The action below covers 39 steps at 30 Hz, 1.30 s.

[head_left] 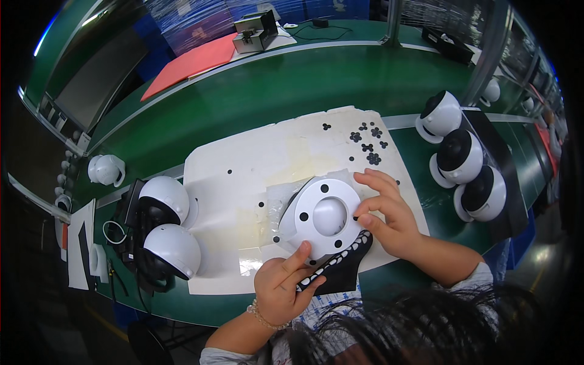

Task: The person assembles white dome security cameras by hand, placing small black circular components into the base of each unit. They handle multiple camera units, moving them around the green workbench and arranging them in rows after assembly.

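Observation:
In the middle lies a white round base [309, 234] with a large central opening and several black round pads on its face. My left hand [283, 286] grips a black strip [331, 261] with a row of white round gaps, and its index finger reaches the base's lower edge. At the base's right edge, my right hand [389, 219] pinches a small black round pad [356, 218] between thumb and index finger, the other fingers lifted. Whether that pad touches the base I cannot tell. Under the base is a clear plastic film [272, 228].
A white sheet [219, 261] covers the green bench [389, 73], with black dots [373, 159] clustered at its far right. White-and-black ball-shaped devices [460, 156] stand right, similar ones [171, 250] left. A metal box [254, 33] and red sheet [191, 64] lie at the back.

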### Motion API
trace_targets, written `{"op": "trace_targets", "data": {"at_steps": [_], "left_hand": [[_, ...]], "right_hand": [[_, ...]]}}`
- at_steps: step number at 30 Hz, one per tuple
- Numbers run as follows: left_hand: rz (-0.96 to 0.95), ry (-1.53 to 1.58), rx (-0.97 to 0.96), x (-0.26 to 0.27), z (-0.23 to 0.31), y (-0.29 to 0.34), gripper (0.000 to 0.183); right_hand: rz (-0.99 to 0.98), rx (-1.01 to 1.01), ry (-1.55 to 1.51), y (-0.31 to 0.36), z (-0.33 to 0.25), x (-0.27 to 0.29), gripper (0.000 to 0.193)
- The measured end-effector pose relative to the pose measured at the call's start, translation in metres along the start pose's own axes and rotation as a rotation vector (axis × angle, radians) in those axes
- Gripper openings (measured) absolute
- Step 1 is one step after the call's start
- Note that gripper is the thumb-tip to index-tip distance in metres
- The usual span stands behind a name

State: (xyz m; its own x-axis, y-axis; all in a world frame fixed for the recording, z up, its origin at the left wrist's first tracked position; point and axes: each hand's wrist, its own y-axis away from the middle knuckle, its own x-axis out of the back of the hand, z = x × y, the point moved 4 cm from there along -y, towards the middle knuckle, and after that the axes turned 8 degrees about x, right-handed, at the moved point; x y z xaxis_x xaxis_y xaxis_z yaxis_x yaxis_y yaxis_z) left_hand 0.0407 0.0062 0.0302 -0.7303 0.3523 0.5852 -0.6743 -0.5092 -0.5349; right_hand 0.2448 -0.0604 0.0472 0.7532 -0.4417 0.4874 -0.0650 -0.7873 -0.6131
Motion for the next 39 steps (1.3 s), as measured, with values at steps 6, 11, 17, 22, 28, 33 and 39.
{"op": "trace_targets", "data": {"at_steps": [6, 11, 17, 22, 28, 33, 39], "left_hand": [[0.007, 0.008, 0.008, 0.000, -0.001, 0.000, 0.017], [-0.022, 0.016, -0.002, 0.004, 0.002, -0.003, 0.017], [0.003, 0.017, -0.013, 0.004, 0.002, -0.005, 0.017], [0.000, -0.117, -0.057, 0.007, 0.006, -0.004, 0.018], [-0.041, -0.146, -0.086, 0.006, 0.007, -0.001, 0.019], [-0.046, -0.167, -0.080, 0.006, 0.010, -0.002, 0.020], [-0.068, -0.213, -0.094, 0.010, 0.011, -0.001, 0.020]], "right_hand": [[0.219, -0.081, -0.140, 0.006, 0.006, 0.001, 0.023], [-0.018, -0.638, -0.908, 0.001, 0.024, -0.019, 0.027], [-0.068, -0.687, -1.011, -0.008, 0.031, -0.015, 0.025], [-0.027, -0.770, -1.029, -0.007, 0.022, -0.018, 0.025], [0.004, -0.857, -1.062, -0.004, 0.013, -0.019, 0.022], [0.082, -0.873, -1.106, -0.002, 0.010, -0.023, 0.017], [0.024, -0.803, -1.174, 0.006, 0.015, -0.024, 0.015]]}}
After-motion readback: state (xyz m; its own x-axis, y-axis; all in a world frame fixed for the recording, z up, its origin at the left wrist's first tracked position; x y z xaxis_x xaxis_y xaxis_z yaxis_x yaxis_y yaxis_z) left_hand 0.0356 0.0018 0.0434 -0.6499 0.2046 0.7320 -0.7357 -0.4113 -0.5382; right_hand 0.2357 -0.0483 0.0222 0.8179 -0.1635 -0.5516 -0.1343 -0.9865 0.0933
